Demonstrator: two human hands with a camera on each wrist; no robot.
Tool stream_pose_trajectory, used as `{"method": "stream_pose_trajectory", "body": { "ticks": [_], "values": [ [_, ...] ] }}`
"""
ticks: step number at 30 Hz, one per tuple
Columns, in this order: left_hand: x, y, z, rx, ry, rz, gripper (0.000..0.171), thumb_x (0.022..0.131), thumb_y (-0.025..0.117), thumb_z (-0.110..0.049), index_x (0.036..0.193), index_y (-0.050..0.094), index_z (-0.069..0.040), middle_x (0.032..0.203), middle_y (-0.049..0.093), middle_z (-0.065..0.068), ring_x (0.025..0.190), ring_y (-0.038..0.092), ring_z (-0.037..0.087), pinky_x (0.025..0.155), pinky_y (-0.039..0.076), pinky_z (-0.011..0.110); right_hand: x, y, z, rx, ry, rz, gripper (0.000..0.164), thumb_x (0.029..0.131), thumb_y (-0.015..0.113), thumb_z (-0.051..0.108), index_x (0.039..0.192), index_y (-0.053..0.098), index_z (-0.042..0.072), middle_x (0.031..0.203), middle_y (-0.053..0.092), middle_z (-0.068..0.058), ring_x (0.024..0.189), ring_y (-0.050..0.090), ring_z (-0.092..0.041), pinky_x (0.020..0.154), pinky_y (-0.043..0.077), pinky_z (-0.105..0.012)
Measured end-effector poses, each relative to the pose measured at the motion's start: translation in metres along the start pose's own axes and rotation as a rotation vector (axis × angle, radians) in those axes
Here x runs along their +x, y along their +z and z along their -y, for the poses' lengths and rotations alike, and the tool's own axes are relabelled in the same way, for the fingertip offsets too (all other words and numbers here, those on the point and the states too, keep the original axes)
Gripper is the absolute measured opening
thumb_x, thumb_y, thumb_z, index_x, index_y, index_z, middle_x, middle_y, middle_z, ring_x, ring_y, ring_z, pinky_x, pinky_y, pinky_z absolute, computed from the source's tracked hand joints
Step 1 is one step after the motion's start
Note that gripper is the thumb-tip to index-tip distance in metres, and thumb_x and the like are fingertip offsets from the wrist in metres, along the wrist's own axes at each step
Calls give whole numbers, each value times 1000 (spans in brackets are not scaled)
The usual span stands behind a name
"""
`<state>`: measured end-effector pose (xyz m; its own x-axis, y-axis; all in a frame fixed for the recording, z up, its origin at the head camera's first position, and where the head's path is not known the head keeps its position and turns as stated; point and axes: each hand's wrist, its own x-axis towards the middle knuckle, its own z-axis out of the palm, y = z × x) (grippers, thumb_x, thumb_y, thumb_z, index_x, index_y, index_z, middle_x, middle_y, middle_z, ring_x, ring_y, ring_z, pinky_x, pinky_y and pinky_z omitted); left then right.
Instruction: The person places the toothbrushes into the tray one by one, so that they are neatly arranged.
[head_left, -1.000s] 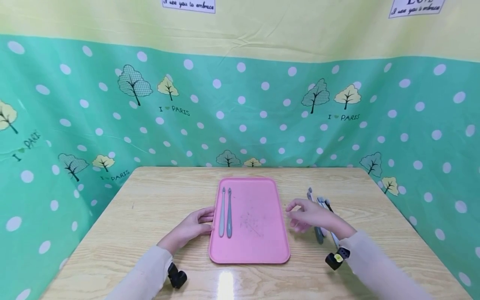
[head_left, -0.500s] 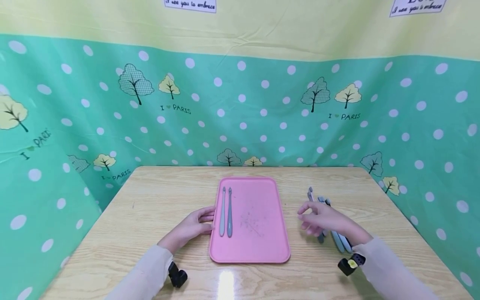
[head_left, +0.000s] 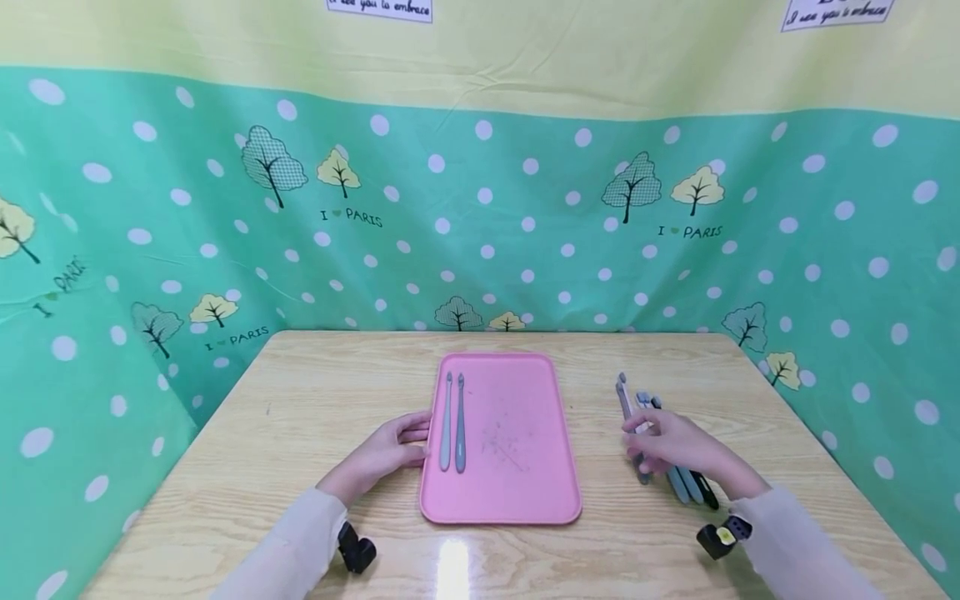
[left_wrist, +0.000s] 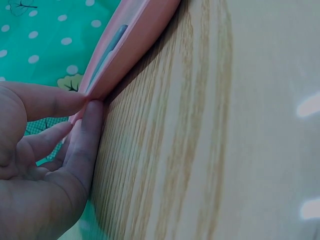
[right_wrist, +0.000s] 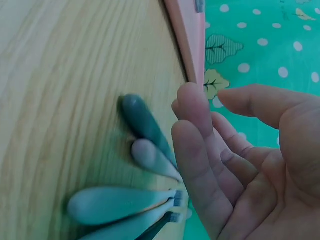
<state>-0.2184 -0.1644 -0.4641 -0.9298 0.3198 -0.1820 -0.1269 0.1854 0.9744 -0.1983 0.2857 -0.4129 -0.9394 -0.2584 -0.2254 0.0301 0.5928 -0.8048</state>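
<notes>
Right hand (head_left: 663, 443), gripping nothing, hovers over toothbrushes (right_wrist: 112, 204); straight-fingered left hand (head_left: 384, 452) touches nine-o'clock edge of pink tray (head_left: 525, 496), tabletop (head_left: 600, 500) room at three.

tray (head_left: 525, 496) on table (head_left: 337, 375) | two toothbrushes (head_left: 461, 429) inside, left | other toothbrushes (head_left: 678, 485) right of tray

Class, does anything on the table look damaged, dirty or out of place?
The pink tray has dark marks near its middle, odd on otherwise plain pink; whether scratches or stains, I can't tell.
</notes>
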Motion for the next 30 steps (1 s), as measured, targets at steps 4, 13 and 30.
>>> {"method": "stream_pose_trajectory", "body": {
  "ticks": [4,13,30],
  "values": [
    [2,-2,-1,-4,6,18,66,93,63,2,152,34,3,144,47,23,130,50,37,95,57,33,-1,-3,-5,-30,-10,-21,32,98,63,14,120,55,-7,86,70,-10,68,66,-24,57,60,-39],
    [4,-8,-1,-8,8,44,66,94,63,0,153,34,3,145,47,24,130,51,36,95,57,34,0,-1,-10,-85,35,-109,31,94,68,12,118,58,-5,81,64,-8,68,63,-22,56,59,-37],
    [-2,-3,-2,-21,15,25,65,94,62,1,152,33,5,145,46,26,130,50,38,96,56,35,-1,9,-15,-130,7,-153,29,87,74,4,112,61,-3,79,63,-6,61,61,-20,50,57,-33]
  ]
}}
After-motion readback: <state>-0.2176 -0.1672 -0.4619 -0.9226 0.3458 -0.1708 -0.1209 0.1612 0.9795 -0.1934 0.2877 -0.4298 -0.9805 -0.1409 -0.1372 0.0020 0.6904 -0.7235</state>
